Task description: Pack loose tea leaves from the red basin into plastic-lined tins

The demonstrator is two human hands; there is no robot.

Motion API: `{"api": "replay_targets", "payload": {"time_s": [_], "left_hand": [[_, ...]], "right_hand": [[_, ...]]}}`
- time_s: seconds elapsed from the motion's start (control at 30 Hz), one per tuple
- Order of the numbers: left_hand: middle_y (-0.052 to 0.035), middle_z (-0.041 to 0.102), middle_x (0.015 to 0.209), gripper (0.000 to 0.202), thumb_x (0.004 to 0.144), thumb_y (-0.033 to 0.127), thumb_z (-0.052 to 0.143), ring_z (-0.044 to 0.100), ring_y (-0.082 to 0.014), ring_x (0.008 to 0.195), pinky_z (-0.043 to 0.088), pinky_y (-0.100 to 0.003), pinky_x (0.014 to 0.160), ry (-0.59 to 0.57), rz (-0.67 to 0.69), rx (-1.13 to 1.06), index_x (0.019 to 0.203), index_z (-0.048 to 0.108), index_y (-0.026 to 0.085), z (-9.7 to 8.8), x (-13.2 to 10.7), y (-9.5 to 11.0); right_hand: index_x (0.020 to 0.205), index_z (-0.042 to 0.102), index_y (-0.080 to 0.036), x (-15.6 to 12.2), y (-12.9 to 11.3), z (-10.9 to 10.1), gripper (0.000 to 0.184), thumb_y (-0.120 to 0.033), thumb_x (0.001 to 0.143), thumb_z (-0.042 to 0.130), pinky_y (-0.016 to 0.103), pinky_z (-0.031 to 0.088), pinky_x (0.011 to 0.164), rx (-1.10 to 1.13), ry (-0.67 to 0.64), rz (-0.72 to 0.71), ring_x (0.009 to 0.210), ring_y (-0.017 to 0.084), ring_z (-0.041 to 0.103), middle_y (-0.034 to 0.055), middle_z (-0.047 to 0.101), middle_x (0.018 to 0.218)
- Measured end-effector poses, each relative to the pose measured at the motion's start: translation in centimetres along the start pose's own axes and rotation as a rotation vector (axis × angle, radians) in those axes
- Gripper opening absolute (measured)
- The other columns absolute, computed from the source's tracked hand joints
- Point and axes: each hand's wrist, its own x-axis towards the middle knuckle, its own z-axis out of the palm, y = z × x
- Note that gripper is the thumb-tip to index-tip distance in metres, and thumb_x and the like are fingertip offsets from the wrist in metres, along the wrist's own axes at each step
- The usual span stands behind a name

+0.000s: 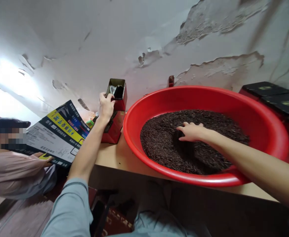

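My left hand grips the near rim of a square red tin, its top uncovered, with something pale and something black inside. That tin stands on or just above another red tin. On the right, a wide red plastic basin holds a heap of dark dry leaves that look like loose tea. My right hand is at the heap's surface, palm down, fingers apart. A dark patch lies between its thumb and fingers; whether it is shadow or leaves is unclear.
A person at the left holds a large printed sheet or flattened bag. Several black-lidded boxes stand behind the basin at right. Basin and tins rest on a wooden table against a peeling wall.
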Motion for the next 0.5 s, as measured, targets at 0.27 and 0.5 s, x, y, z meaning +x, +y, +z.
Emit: {"api": "replay_targets", "payload": {"time_s": [0.27, 0.5], "left_hand": [[-0.0122, 0.06, 0.135, 0.017, 0.095, 0.013, 0.066, 0.07, -0.0257, 0.114, 0.059, -0.044, 0.108, -0.146, 0.463, -0.261, 0.11, 0.07, 0.019, 3.3, -4.6, 9.1], [-0.0104, 0.061, 0.144, 0.015, 0.092, 0.011, 0.068, 0.067, -0.0269, 0.128, 0.056, -0.044, 0.111, -0.46, 0.776, -0.446, 0.103, 0.07, 0.022, 7.6, -6.7, 11.1]], "right_hand": [[0.127, 0.079, -0.024, 0.3, 2.2, -0.8, 0.047, -0.029, 0.079, 0.08, 0.054, 0.059, 0.099, -0.008, 0.059, -0.025, 0.123, 0.042, 0.068, 0.0189, 0.066, 0.141], [0.118, 0.081, -0.02, -0.8, 6.9, -4.2, 0.035, -0.021, 0.092, 0.058, 0.038, 0.058, 0.099, 0.334, 0.509, 0.173, 0.107, 0.027, 0.075, 0.0093, 0.082, 0.112]]}}
